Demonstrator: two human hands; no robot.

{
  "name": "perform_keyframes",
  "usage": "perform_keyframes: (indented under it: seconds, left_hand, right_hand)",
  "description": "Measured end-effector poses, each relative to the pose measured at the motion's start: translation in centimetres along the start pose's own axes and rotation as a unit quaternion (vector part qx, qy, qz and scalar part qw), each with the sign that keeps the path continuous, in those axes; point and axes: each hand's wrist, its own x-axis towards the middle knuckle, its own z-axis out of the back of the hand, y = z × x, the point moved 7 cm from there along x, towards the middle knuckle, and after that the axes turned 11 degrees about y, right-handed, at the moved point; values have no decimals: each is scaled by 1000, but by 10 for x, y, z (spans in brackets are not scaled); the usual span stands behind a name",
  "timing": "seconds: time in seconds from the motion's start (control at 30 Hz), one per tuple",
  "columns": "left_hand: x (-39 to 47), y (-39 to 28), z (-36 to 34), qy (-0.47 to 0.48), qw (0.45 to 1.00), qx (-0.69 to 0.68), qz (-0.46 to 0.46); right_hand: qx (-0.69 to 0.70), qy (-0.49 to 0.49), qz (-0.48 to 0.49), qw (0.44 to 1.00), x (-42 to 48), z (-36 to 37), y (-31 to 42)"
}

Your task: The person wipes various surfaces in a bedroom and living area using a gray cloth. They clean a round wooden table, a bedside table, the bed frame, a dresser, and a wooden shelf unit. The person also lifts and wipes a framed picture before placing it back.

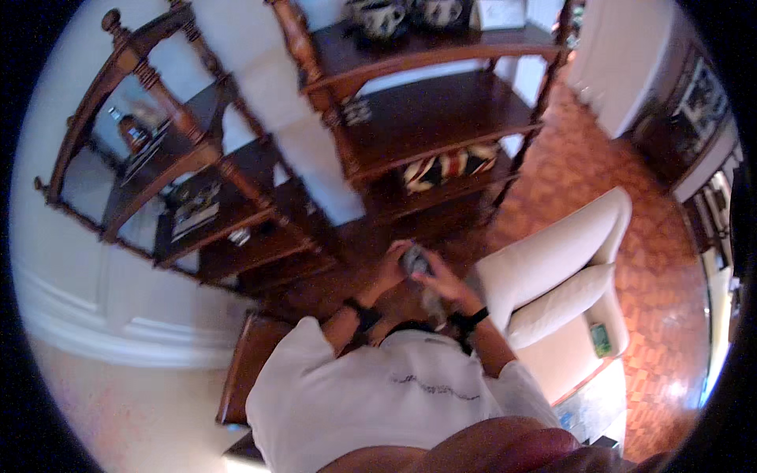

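Note:
Both hands meet in front of my chest around a small dark-grey object (pixel 416 260), too blurred to identify. My left hand (pixel 390 265) grips it from the left side. From the right, my right hand (pixel 445 279) holds it with the thumb laid over its near side. Below the right hand shows a pale, blurred thing (pixel 433 304), perhaps a cloth; I cannot tell whether that hand holds it. Each wrist wears a black band. Just beyond the hands stands a dark wooden shelf unit (pixel 437 109) with turned posts.
A second wooden shelf unit (pixel 183 162) at the left carries a bottle (pixel 133 133). Patterned pots (pixel 381 18) stand on the top shelf ahead, and a striped cushion-like item (pixel 452 167) lies lower. A cream sofa (pixel 550 260) with a green box (pixel 600 340) is at the right, over parquet floor (pixel 656 236).

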Motion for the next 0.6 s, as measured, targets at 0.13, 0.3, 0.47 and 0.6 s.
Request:
perform_keyframes:
  seconds: [0.13,0.3,0.47,0.6]
  left_hand:
    - [56,-9,2,-1,997,82,-9]
    - [132,-24,5,46,990,125,-43]
    - [173,-27,42,75,986,149,2]
    - [192,-9,83,33,961,262,79]
  right_hand:
    - [-95,-45,3,994,22,65,17]
    - [-222,-61,-29,973,38,154,36]
    - [-280,-64,64,956,86,193,91]
    - [-287,-87,51,953,125,227,101]
